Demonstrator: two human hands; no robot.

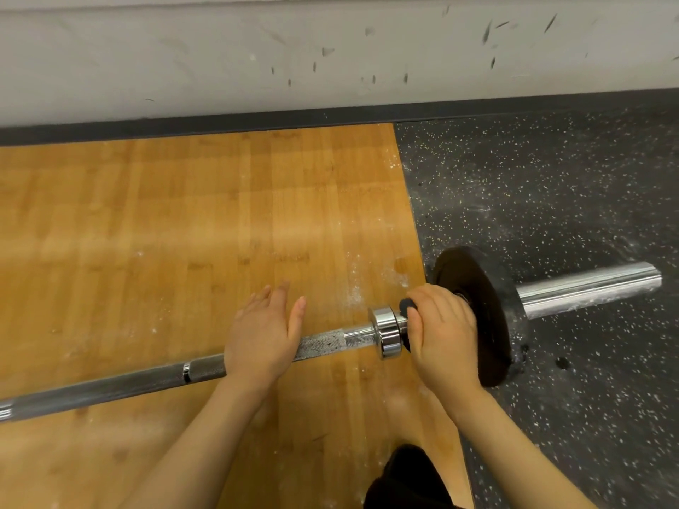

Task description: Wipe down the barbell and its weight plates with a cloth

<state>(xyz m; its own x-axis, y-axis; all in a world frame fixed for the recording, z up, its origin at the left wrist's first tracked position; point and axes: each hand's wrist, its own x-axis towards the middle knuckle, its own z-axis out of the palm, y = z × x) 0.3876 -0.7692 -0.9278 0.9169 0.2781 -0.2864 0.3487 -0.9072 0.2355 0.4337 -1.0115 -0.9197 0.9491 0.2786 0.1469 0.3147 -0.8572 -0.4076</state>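
Barbell first: the long steel barbell (pixel 147 376) with its knurled grey shaft lies on the wooden lifting platform (pixel 183 233), its long axis running from the lower left edge of my view up to the right, where the bare chrome sleeve end (pixel 588 290) sticks out over the speckled black rubber floor (pixel 551 178). A single black round weight plate (pixel 488 325) sits on that sleeve, standing upright just right of the shiny chrome collar (pixel 385 332).

My right hand (pixel 444 336) is curled around a dark cloth (pixel 408 306) that it presses on the sleeve in the narrow stretch between collar and plate; only a bit of cloth shows above the thumb and below the palm. My left hand (pixel 262 336) lies flat on the shaft, fingers straight and loosely spread, holding nothing.

I judge that everything turns on the plate lying immediately to the right of the cloth hand, touching or nearly so, I cannot tell which. That hand is the nearer one, so sliding the cloth rightward along the bar's axis would meet the plate's inner face, while the left hand steadies the shaft against rolling.
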